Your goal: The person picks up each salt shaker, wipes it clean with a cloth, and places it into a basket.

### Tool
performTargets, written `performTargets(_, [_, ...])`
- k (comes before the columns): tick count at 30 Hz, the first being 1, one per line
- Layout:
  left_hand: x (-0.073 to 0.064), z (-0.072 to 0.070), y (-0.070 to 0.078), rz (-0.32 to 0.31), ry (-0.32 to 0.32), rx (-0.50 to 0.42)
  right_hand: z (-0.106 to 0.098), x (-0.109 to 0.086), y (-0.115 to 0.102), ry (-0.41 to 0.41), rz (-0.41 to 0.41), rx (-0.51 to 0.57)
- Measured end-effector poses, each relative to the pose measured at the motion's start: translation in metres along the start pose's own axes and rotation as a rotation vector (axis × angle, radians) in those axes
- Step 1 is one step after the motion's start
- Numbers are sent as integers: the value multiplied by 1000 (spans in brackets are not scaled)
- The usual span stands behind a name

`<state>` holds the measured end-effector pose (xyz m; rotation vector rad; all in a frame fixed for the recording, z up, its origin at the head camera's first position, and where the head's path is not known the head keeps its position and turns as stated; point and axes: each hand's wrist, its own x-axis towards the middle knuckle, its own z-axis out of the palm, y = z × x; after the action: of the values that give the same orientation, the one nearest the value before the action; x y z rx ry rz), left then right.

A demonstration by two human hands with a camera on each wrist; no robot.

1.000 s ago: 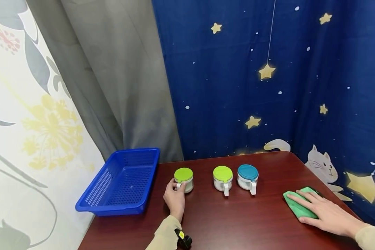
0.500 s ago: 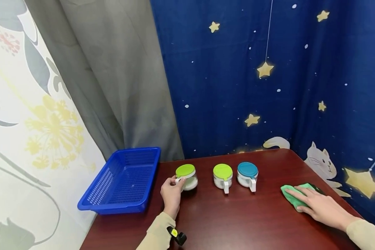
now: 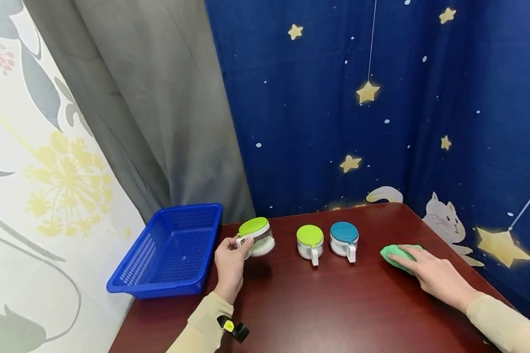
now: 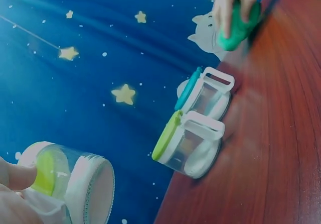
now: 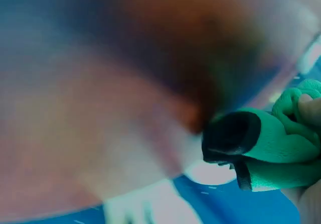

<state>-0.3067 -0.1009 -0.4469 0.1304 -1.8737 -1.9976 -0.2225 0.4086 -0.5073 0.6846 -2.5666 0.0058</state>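
Observation:
My left hand (image 3: pixel 228 267) pinches the white handle of a clear seasoning jar (image 3: pixel 264 242) with a green lid. The jar is raised over the table and tilted; white contents show at its base in the left wrist view. To its right, a second green-lidded jar (image 3: pixel 310 236) and a teal-lidded jar (image 3: pixel 344 232) stand side by side, handles toward me. At the right, my right hand (image 3: pixel 441 277) grips a green cloth (image 3: pixel 396 257). Folded and dark at its edge, the cloth (image 5: pixel 281 143) bunches between the fingers in the right wrist view.
A blue plastic basket (image 3: pixel 159 289) with perforated walls stands at the table's left, beside my left hand. The dark red wooden table (image 3: pixel 309 309) ends at a grey curtain (image 3: pixel 159 122) and a blue starry curtain (image 3: pixel 309 122) behind.
My left hand has lifted the green-lidded jar off the table and tilted it. My right hand, flat on the cloth before, has gathered it up and shifted left. The other jars stay put.

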Motion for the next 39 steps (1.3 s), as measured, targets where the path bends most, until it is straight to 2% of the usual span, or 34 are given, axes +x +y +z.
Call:
performTargets(6, [1, 0, 6, -11, -54, -45, -28, 41, -20, 77, -97, -17])
performTargets(13, [-4, 7, 11, -21, -126, -41, -49, 94, -62, 143, -261, -41])
performTargets(19, [-8, 15, 16, -25, -182, -23, -57, 137, -99, 260, -392, -29])
performTargets(24, [-10, 19, 19, -22, -206, -13, -59, 165, -130, 321, -458, -47])
performTargets(29, [-14, 23, 21, -33, -230, 5, -59, 184, -157, 369, -519, -61])
performTargets(32, [-18, 25, 24, -39, -250, -4, -57, 189, -169, 368, -553, -62])
performTargets(35, [-21, 27, 27, -36, -264, -24, -56, 190, -175, 375, -572, -73])
performTargets(39, [-22, 28, 29, -24, -252, -38, -56, 189, -179, 380, -570, -68])
